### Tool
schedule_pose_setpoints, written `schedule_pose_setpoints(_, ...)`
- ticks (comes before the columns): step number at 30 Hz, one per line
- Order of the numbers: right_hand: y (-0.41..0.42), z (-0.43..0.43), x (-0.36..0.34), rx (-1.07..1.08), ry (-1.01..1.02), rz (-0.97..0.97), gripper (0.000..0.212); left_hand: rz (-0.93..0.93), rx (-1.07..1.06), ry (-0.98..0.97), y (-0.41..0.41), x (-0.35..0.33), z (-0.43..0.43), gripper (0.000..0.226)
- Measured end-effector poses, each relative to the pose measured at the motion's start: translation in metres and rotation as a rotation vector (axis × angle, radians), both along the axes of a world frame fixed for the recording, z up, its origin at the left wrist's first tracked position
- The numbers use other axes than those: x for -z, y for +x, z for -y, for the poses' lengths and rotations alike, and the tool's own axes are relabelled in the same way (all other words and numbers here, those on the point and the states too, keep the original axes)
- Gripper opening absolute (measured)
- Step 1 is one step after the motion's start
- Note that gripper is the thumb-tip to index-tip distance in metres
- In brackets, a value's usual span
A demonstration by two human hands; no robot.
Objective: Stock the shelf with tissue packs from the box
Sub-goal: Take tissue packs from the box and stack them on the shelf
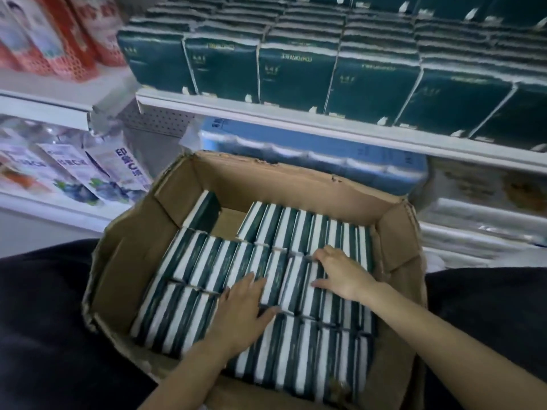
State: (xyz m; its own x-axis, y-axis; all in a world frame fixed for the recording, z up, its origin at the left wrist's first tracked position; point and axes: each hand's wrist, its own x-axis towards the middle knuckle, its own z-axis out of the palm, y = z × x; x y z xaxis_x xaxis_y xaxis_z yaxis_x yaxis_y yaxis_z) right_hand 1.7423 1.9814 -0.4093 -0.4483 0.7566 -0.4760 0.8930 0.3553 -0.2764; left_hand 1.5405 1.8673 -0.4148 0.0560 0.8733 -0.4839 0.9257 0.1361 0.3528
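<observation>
The left hand (242, 313) is lying flat with its fingers spread, pressing on the upper edges of the tissue packs (189, 312) in the middle row. Just to its right, the right hand (340, 275) is gripping a few packs lengthwise: its fingers are curling down over their far ends and its thumb is reaching back along the near side. The two hands are sitting close together but not touching.

The packs are standing on edge in green-and-white stripes, filling the box (127, 261) in three rows, wall to wall. Only the far row is showing open room, where a bare patch of cardboard floor (228, 221) is gaping between one lone pack and the rest. The box's ragged flaps are standing up on every side, and dark clothing (44, 321) is flanking it left and right.

Beyond the far flap, the shelf (296, 121) is carrying dark green packs (296, 75) right up to its white front lip, packed edge to edge. Beneath it a blue bundle (325, 161) is sitting. Off to the left, red packages (59, 39) and blueberry-print pouches (97, 173) are lining other shelves, blurred.
</observation>
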Motion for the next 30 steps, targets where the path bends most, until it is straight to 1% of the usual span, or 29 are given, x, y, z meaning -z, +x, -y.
schedule_pose_setpoints(3, 0.0, -0.001, 0.007, 0.031, 0.038, -0.007, 0.055, -0.006, 0.014, -0.006, -0.002, 0.004, 0.003, 0.069)
schedule_pose_setpoints(5, 0.002, -0.003, 0.011, 0.058, 0.033, -0.012, 0.055, 0.026, 0.005, -0.032, -0.002, 0.005, 0.005, 0.08)
schedule_pose_setpoints(7, 0.005, -0.008, 0.014, 0.108, 0.003, -0.048, 0.048, 0.039, 0.004, -0.034, -0.003, 0.003, 0.007, 0.095)
schedule_pose_setpoints(8, 0.006, -0.01, 0.015, 0.14, -0.019, -0.075, 0.041, 0.041, 0.004, -0.039, -0.004, 0.003, 0.007, 0.094)
schedule_pose_setpoints(10, 0.009, -0.016, 0.017, 0.211, -0.067, -0.14, 0.027, 0.039, 0.002, -0.043, -0.005, 0.003, 0.006, 0.09)
schedule_pose_setpoints(11, 0.01, -0.019, 0.018, 0.242, -0.092, -0.168, 0.024, 0.033, 0.006, -0.04, -0.005, 0.004, 0.005, 0.084)
schedule_pose_setpoints(13, 0.012, -0.024, 0.019, 0.27, -0.131, -0.205, 0.022, 0.025, 0.007, -0.018, -0.005, 0.005, 0.004, 0.065)
schedule_pose_setpoints(15, 0.013, -0.028, 0.019, 0.281, -0.156, -0.229, 0.021, 0.025, 0.005, 0.0, -0.004, 0.005, 0.003, 0.059)
schedule_pose_setpoints(20, 0.014, -0.031, 0.021, 0.297, -0.16, -0.254, 0.018, 0.026, 0.009, -0.007, -0.005, 0.009, 0.003, 0.06)
schedule_pose_setpoints(21, 0.014, -0.032, 0.021, 0.293, -0.157, -0.261, 0.018, 0.028, 0.008, -0.01, -0.006, 0.01, 0.003, 0.064)
schedule_pose_setpoints(23, 0.014, -0.033, 0.021, 0.287, -0.157, -0.285, 0.018, 0.033, 0.003, -0.014, -0.005, 0.009, 0.003, 0.078)
schedule_pose_setpoints(25, 0.015, -0.034, 0.022, 0.279, -0.16, -0.306, 0.02, 0.039, 0.001, -0.021, -0.006, 0.011, 0.004, 0.079)
schedule_pose_setpoints(27, 0.016, -0.035, 0.022, 0.256, -0.168, -0.314, 0.022, 0.081, -0.033, -0.018, -0.007, 0.013, 0.004, 0.088)
schedule_pose_setpoints(28, 0.016, -0.035, 0.021, 0.24, -0.171, -0.317, 0.023, 0.108, -0.066, -0.023, -0.007, 0.013, 0.005, 0.085)
schedule_pose_setpoints(30, 0.017, -0.036, 0.016, 0.2, -0.162, -0.316, 0.023, 0.173, -0.136, -0.017, -0.007, 0.014, 0.004, 0.061)
